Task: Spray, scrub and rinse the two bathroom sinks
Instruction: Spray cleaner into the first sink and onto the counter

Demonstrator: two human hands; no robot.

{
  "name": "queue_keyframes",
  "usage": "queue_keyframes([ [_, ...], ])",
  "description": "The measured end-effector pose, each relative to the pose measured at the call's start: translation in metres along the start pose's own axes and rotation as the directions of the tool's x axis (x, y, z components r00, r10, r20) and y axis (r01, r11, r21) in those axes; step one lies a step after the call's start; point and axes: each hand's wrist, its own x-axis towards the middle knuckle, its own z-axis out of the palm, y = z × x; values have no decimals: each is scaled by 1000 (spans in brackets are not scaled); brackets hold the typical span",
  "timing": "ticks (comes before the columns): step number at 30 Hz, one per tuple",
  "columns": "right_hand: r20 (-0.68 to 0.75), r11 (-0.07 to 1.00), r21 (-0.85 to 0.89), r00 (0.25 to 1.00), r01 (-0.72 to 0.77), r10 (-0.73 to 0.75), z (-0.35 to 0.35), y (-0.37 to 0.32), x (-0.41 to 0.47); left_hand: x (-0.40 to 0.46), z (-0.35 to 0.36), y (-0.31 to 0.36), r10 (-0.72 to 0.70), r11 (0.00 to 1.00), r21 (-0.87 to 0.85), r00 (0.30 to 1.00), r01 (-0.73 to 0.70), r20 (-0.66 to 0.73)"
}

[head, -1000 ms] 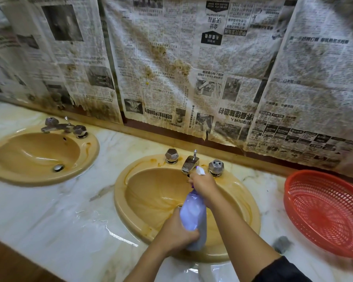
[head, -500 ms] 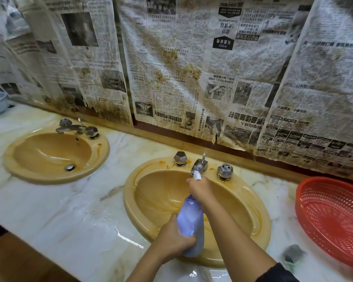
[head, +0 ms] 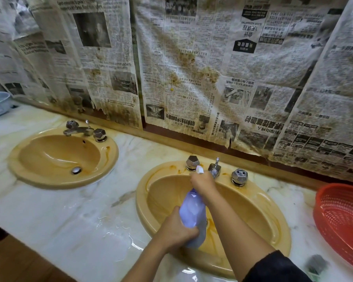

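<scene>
1. Sinks: the left sink (head: 63, 159) sits well apart on the tabletop (head: 73, 216).
2. Left hand (head: 176, 231) grips the spray bottle (head: 192, 218) base.
3. Right hand (head: 203, 181) squeezes its head, long axis pointing away over the right sink (head: 259, 216).

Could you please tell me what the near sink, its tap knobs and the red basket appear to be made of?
The mustard-yellow oval sink looks like glazed ceramic, going by its smooth glossy highlights. The faceted silver tap knobs look like chromed metal: mirror-like, though dulled. The round red mesh basket is probably moulded plastic, given its uniform colour and fine perforated lattice.
</scene>
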Motion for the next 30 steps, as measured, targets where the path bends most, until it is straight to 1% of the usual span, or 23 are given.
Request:
queue_keyframes([
  [3, -70, 999, 34, 997, -31, 33, 15, -3, 13, 14, -12, -3, 12, 1000, 10, 1000, -12, 20],
  [5, -105, 998, -5, 993, -59, 58, 21, -8, 13, 21, -18, -8, 11, 1000, 12, 999, -12, 51],
  [8, -152, 998, 4, 986, -65, 65, 28, -13, 13, 28, -27, -14, 25, 1000, 0, 996, -25, 83],
  [11, -140, 998, 15, 988, -58, 60, 40, -10, 18, 34, -36, -22, 30, 999, -28, 993, -27, 113],
  [13, -120, 997, -15, 990, -81, 79, 46, -5, 24, 38, -41, -31, 35, 999, -22, 993, -32, 117],
  [15, -122, 995, -6, 988, -101, 100, 51, -6, 22, 39, -47, -38, 44, 999, -17, 990, -42, 132],
  [17, -135, 995, -3, 985, -104, 103, 56, -8, 16, 35, -55, -40, 49, 999, -16, 988, -47, 147],
  [21, -121, 992, -56, 987, -110, 103, 69, -10, -2, 16, -67, -46, 46, 999, -12, 987, -45, 155],
  [23, -108, 995, -29, 990, -93, 89, 76, -10, -12, 9, -73, -52, 49, 999, -20, 986, -47, 162],
  [26, -79, 993, 53, 991, -105, 109, 85, -10, -23, -1, -85, -59, 52, 998, -32, 983, -47, 175],
  [30, -31, 995, 57, 996, -81, 83, 98, -14, -34, -11, -100, -67, 44, 999, -24, 985, -41, 164],
])
